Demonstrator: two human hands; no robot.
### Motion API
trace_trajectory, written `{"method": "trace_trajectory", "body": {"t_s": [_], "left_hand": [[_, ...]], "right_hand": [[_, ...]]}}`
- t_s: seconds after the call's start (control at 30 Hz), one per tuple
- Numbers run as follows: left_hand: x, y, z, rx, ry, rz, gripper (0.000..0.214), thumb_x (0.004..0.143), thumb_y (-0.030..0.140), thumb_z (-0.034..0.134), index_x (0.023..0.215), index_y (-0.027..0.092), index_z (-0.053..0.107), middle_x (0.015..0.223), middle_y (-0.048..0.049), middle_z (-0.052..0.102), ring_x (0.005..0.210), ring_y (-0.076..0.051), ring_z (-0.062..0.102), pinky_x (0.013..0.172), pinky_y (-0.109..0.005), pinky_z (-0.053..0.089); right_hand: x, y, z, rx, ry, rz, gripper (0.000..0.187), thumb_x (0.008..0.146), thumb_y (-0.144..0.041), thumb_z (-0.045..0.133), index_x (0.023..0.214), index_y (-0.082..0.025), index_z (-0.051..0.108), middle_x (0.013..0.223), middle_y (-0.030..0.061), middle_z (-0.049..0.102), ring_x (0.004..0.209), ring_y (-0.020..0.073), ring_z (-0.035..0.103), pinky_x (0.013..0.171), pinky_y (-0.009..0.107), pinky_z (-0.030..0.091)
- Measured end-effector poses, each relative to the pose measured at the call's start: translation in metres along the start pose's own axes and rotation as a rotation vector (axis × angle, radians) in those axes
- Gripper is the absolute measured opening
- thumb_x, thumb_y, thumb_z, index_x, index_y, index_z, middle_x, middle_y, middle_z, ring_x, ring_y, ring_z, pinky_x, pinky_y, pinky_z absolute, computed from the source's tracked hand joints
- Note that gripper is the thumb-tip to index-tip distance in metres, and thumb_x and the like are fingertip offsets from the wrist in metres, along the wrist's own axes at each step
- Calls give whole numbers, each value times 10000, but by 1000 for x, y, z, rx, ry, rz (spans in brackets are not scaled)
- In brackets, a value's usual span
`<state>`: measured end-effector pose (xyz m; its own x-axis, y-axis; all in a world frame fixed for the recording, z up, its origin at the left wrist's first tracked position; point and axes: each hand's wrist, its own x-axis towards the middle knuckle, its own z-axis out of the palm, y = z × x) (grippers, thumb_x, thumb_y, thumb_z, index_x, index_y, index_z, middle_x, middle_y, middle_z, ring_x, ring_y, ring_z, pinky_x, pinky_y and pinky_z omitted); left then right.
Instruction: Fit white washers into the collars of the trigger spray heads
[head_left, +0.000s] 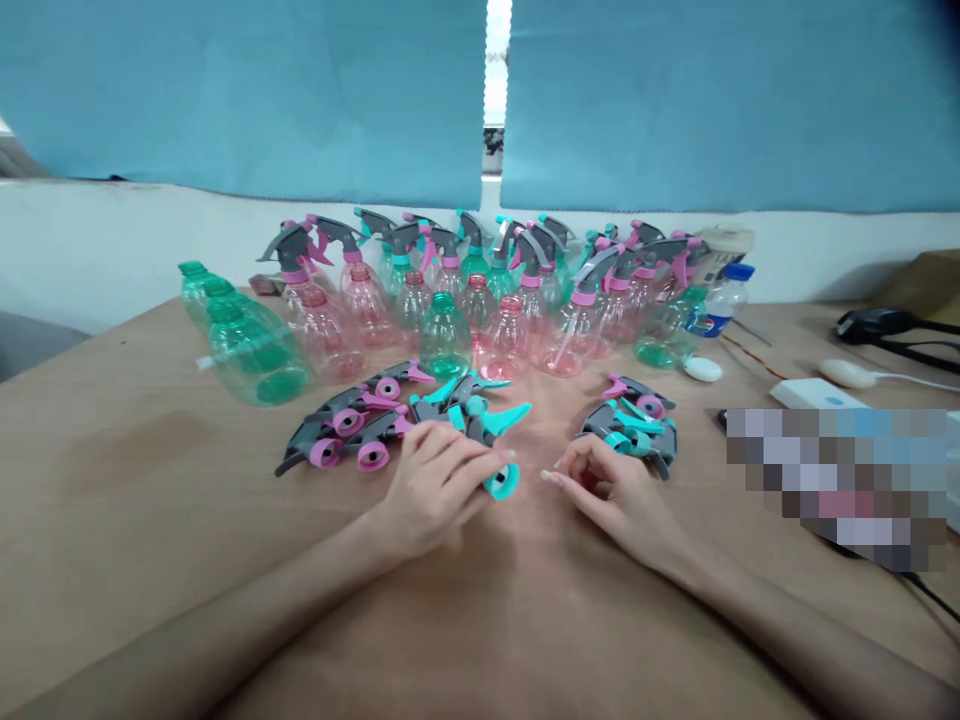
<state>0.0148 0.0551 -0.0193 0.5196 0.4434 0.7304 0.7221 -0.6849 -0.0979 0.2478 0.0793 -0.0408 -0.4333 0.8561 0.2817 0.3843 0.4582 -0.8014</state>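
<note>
My left hand (439, 485) is closed around a grey and teal trigger spray head (501, 482), whose teal collar faces me. Most of its grey body is hidden behind my fingers. To the right, apart from it, my right hand (615, 500) is closed in a pinch; whatever lies between thumb and fingers is too small to tell. Just behind that hand lies a pile of teal and grey spray heads (637, 435). Pink and grey spray heads (349, 425) rest beyond my left hand, with more teal ones (457, 395) beside them.
Pink and green clear bottles stand behind, some open like the green bottle (445, 340), many wearing spray heads. Two green bottles (255, 345) lean at left. A blue-capped bottle (726, 300), white mouse (844, 373), white box (817, 393) and blurred-out item (847, 480) are at right.
</note>
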Motion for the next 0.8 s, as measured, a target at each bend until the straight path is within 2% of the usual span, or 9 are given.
{"method": "trace_trajectory", "body": {"t_s": [0.07, 0.13, 0.2, 0.3, 0.43, 0.5, 0.7, 0.8], "left_hand": [[0, 11, 1, -87, -69, -43, 113, 873, 199, 585, 985, 191, 582, 782, -15, 646, 775, -188, 543, 734, -342, 369], [0, 17, 5, -200, -197, -70, 141, 883, 249, 583, 1005, 177, 579, 851, -34, 635, 816, -193, 536, 733, -322, 403], [0, 17, 9, -288, -310, -122, 180, 867, 277, 611, 1007, 167, 578, 900, -44, 620, 845, -195, 529, 743, -309, 435], [1, 13, 12, -340, -378, -228, 199, 824, 296, 668, 962, 175, 590, 893, -38, 597, 842, -197, 525, 736, -309, 458], [3, 12, 11, -406, -403, -217, 339, 775, 408, 705, 1007, 180, 609, 926, -48, 595, 861, -202, 537, 760, -326, 472], [3, 12, 9, -426, -400, -207, 332, 785, 422, 691, 999, 179, 616, 920, -50, 600, 869, -203, 542, 776, -334, 472], [1, 13, 6, -479, -242, -345, 307, 813, 373, 674, 1034, 174, 598, 960, -55, 589, 867, -180, 584, 760, -294, 494], [-1, 12, 6, -498, -223, -374, 307, 808, 391, 673, 1027, 186, 602, 951, -43, 585, 816, -158, 599, 718, -265, 501]], "right_hand": [[0, 0, 1, 8, -16, 9, 177, 879, -370, 556, 832, -210, 497, 665, -15, 514, 569, 126, 481, 497, 249, 410], [-1, 0, 1, 13, -30, 12, 176, 879, -370, 558, 840, -209, 499, 683, -11, 520, 582, 128, 485, 508, 252, 415], [-2, -1, 1, 24, -42, 7, 172, 878, -368, 561, 854, -210, 498, 689, -12, 517, 586, 128, 484, 509, 251, 414], [-2, -2, 2, 44, -65, -11, 160, 873, -352, 571, 877, -211, 495, 684, -22, 507, 580, 124, 481, 508, 246, 408], [-3, -5, 5, 41, -117, -35, 138, 873, -324, 575, 911, -204, 520, 674, -28, 511, 552, 113, 470, 496, 237, 388], [-3, -7, 5, 37, -140, -49, 142, 871, -320, 581, 931, -199, 536, 666, -33, 510, 539, 107, 463, 489, 230, 380], [-6, -11, 5, 40, -142, -121, 154, 885, -306, 565, 982, -188, 575, 635, -51, 474, 518, 89, 449, 471, 202, 360], [-8, -12, 5, 20, -140, -154, 197, 894, -292, 555, 1062, -193, 588, 644, -52, 480, 523, 84, 457, 482, 194, 365]]}}
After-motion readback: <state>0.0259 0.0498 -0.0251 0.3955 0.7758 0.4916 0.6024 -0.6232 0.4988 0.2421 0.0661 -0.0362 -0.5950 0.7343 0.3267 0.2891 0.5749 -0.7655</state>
